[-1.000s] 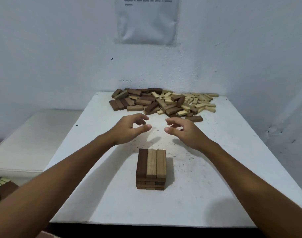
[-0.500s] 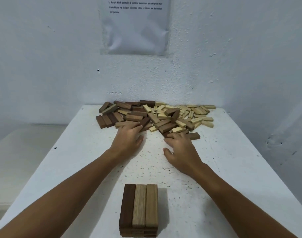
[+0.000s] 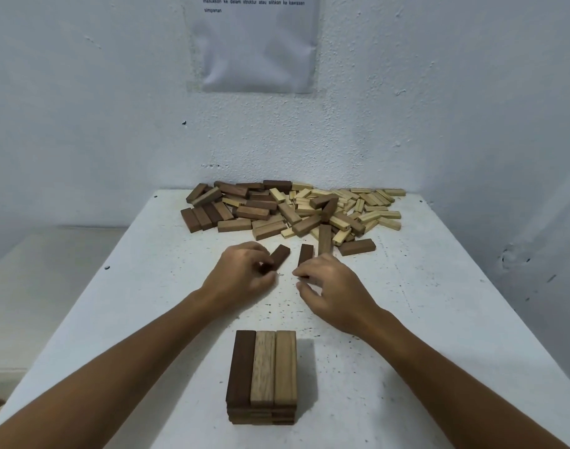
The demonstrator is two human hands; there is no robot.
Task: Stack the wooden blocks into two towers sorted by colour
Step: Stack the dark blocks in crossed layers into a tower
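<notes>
A heap of dark and pale wooden blocks (image 3: 293, 209) lies at the far end of the white table (image 3: 439, 319). A short tower of brown blocks (image 3: 264, 377) stands near the front edge, three blocks side by side on top. My left hand (image 3: 241, 277) pinches the near end of a dark brown block (image 3: 280, 254) just in front of the heap. My right hand (image 3: 332, 290) pinches the near end of a second dark brown block (image 3: 306, 254) beside it. Both blocks lie low on the table.
A medium brown block (image 3: 324, 238) and another loose one (image 3: 356, 247) lie just behind my right hand. A white wall with a paper sheet (image 3: 254, 43) rises behind the table. A lower white surface (image 3: 34, 286) lies to the left.
Both hands reached into the heap's front edge and have drawn back toward me, each now holding a dark brown block. The view has shifted, showing the tower further up in the frame.
</notes>
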